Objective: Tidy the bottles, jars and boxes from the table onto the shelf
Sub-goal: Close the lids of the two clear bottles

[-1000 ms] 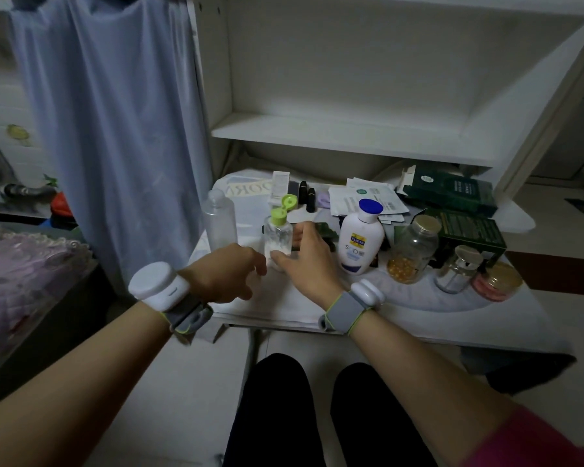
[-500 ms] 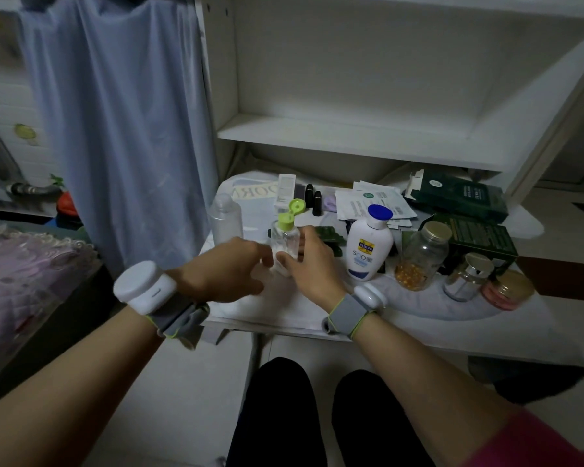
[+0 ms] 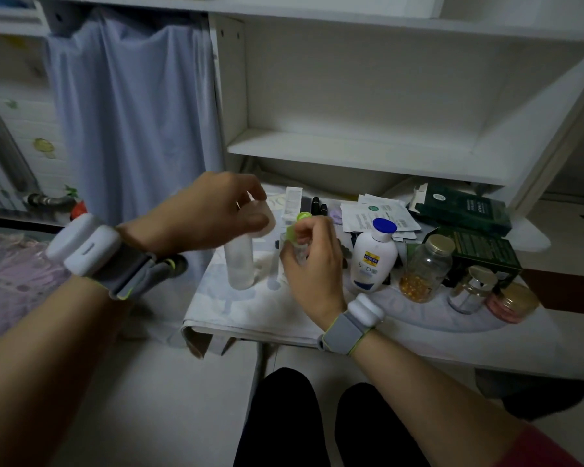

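White shelf boards are hanging just above the messy table. The left hand is curling round the top of the tall frosted bottle, whose bottom looks to be sitting on the table. The right hand is pinching the small bottle with the green cap, and its lid is standing open. I think snapping that lid closed first is best, so nothing is spilling. Then comes lifting both bottles straight up, keeping them upright and missing the lotion bottle just beside the right hand.
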